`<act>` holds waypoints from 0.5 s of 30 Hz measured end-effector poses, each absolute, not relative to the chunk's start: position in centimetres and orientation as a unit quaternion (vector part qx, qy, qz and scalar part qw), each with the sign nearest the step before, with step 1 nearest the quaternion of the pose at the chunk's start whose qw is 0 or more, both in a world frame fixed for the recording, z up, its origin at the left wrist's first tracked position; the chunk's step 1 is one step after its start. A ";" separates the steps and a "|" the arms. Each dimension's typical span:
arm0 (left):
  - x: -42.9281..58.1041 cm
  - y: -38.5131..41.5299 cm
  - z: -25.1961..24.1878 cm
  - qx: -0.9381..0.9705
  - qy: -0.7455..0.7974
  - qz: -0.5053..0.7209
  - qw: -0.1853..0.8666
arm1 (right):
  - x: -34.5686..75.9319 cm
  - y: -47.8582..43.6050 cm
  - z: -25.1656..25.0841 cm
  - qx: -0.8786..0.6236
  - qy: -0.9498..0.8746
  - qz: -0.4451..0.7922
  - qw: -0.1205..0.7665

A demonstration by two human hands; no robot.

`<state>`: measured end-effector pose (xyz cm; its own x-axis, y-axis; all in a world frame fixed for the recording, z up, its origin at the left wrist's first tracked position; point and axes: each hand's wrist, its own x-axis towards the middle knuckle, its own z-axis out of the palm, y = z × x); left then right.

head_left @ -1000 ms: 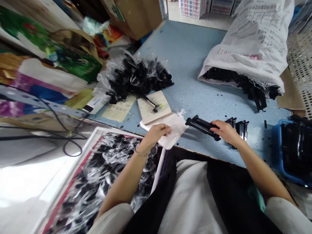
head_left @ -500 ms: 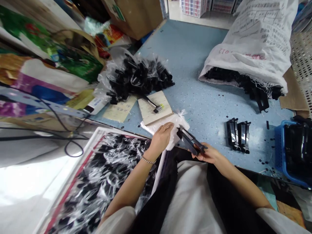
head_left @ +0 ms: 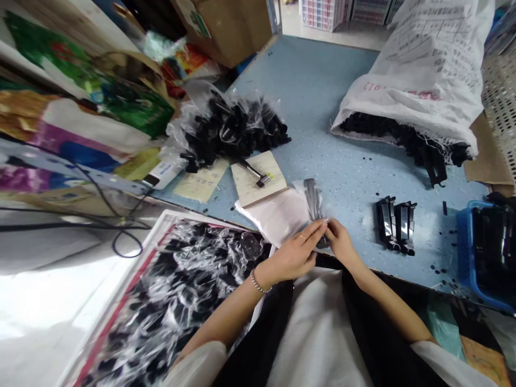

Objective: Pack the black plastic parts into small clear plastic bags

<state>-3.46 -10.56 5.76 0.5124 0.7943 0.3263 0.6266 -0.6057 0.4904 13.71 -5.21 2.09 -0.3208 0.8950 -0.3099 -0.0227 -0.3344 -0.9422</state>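
Both hands meet at the near edge of the blue table (head_left: 322,107). My left hand (head_left: 296,252) and my right hand (head_left: 338,242) pinch the near end of a long black plastic part (head_left: 312,199), which now sits inside a thin clear plastic bag. The part points away from me and looks blurred. It rests beside a stack of clear bags (head_left: 278,215) just left of it. Two more black parts (head_left: 395,223) lie side by side to the right of my right hand.
A pile of bagged black parts (head_left: 234,129) lies at the back left, with a notepad and pen (head_left: 258,177) in front. A white woven sack (head_left: 419,64) spills black parts at the back right. A blue bin (head_left: 487,247) is at the right, a carton of bagged parts (head_left: 177,290) lower left.
My right hand carried the black part from the right to the bag stack. My left hand came off the stack, and both hands now hold the part inside a bag.
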 end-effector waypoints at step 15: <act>-21.9 16.1 16.2 0.698 0.688 0.198 -0.028 | 16.5 -5.6 4.4 -0.397 -0.575 0.659 0.278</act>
<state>-21.91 16.14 16.15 -0.0253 0.9487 0.3153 0.9711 -0.0515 0.2329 16.45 -5.63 4.35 -0.5297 0.8233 -0.2039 0.0902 -0.1844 -0.9787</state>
